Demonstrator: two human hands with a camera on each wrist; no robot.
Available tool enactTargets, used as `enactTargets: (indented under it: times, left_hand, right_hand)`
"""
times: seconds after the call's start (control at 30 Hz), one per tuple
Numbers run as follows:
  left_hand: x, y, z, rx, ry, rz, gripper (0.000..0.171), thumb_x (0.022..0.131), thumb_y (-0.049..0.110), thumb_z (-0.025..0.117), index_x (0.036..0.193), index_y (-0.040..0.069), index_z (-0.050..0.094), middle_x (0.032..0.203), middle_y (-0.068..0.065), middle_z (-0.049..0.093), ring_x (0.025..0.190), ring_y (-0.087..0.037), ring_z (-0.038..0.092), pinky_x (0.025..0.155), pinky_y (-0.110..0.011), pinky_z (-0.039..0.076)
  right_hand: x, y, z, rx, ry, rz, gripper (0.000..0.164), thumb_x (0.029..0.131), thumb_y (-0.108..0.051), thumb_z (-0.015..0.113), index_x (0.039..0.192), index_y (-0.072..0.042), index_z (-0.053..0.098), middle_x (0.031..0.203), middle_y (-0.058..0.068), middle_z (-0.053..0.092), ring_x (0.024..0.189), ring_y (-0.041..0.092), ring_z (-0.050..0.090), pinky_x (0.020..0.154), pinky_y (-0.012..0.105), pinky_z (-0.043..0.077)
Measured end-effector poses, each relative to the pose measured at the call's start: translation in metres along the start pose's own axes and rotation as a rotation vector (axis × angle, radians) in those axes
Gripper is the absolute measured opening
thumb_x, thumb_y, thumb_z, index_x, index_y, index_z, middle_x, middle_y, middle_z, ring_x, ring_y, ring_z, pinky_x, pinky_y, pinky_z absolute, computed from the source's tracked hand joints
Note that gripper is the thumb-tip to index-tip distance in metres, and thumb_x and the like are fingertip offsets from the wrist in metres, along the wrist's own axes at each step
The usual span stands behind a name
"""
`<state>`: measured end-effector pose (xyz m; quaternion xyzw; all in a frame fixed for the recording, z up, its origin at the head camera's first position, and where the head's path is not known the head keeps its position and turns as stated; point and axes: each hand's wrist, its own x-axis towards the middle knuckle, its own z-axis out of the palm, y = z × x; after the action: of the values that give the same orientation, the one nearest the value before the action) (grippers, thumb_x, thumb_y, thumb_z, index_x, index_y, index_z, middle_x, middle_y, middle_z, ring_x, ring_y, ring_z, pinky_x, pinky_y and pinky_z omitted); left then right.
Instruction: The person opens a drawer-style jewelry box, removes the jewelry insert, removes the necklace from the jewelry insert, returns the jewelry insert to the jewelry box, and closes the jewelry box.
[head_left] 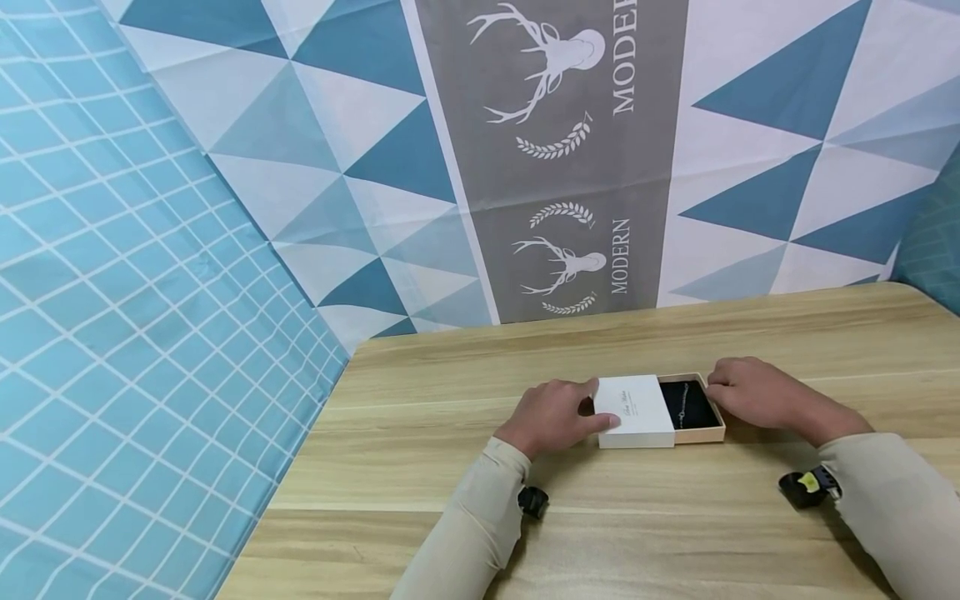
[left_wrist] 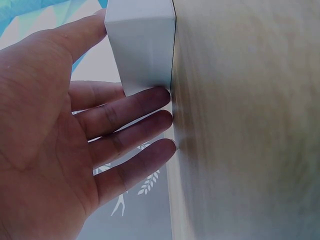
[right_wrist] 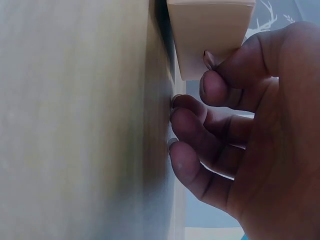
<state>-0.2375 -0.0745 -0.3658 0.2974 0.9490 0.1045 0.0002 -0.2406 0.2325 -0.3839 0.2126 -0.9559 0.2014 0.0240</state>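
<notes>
A jewelry box lies on the wooden table, its white sleeve [head_left: 633,408] printed with small dark lettering. From the sleeve's right side the tan drawer [head_left: 701,435] sticks out partway. Inside it a silver chain bracelet [head_left: 683,404] lies on a black pad [head_left: 701,408]. My left hand [head_left: 551,414] grips the sleeve's left end, thumb near the front corner; the lower fingers [left_wrist: 132,167] extend below the sleeve in the left wrist view. At the drawer's outer end, my right hand [head_left: 761,393] pinches with thumb and index finger [right_wrist: 215,90]; the other fingers are loosely curled.
The wood-grain table [head_left: 637,525] meets a wall cloth [head_left: 577,167] with triangles and deer heads at its back edge. A blue gridded cloth [head_left: 135,333] borders the left side. A black wrist device [head_left: 806,487] sits under the right sleeve cuff.
</notes>
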Motion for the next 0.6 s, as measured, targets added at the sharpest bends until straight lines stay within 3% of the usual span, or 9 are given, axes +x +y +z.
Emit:
enactTargets:
  times: [0.27, 0.5, 0.6]
  left_hand:
    - [0.0001, 0.0001, 0.0004, -0.003, -0.001, -0.009, 0.059, 0.094, 0.059, 0.061, 0.135, 0.017, 0.061, 0.078, 0.009, 0.057, 0.070, -0.008, 0.050, 0.057, -0.023, 0.038]
    - [0.0007, -0.0007, 0.0018, 0.007, 0.003, -0.003, 0.043, 0.094, 0.059, 0.060, 0.113, 0.020, 0.061, 0.070, 0.007, 0.052, 0.066, -0.008, 0.049, 0.053, -0.024, 0.036]
    - [0.0009, -0.0011, 0.0017, 0.009, 0.005, 0.000, 0.045, 0.094, 0.059, 0.060, 0.116, 0.020, 0.061, 0.071, 0.007, 0.053, 0.067, -0.009, 0.049, 0.054, -0.024, 0.036]
  right_hand:
    - [0.0002, 0.0021, 0.0005, 0.006, -0.004, 0.011, 0.022, 0.098, -0.013, 0.054, 0.085, -0.008, 0.072, 0.092, 0.007, 0.064, 0.082, 0.023, 0.060, 0.073, 0.047, 0.048]
    - [-0.0001, 0.0016, -0.0002, 0.017, 0.000, 0.019, 0.024, 0.098, -0.014, 0.053, 0.085, -0.009, 0.072, 0.092, 0.006, 0.065, 0.081, 0.022, 0.059, 0.072, 0.044, 0.047]
    - [-0.0002, 0.0016, -0.0003, 0.017, -0.002, 0.024, 0.024, 0.098, -0.014, 0.053, 0.085, -0.008, 0.072, 0.093, 0.008, 0.065, 0.081, 0.023, 0.059, 0.072, 0.045, 0.047]
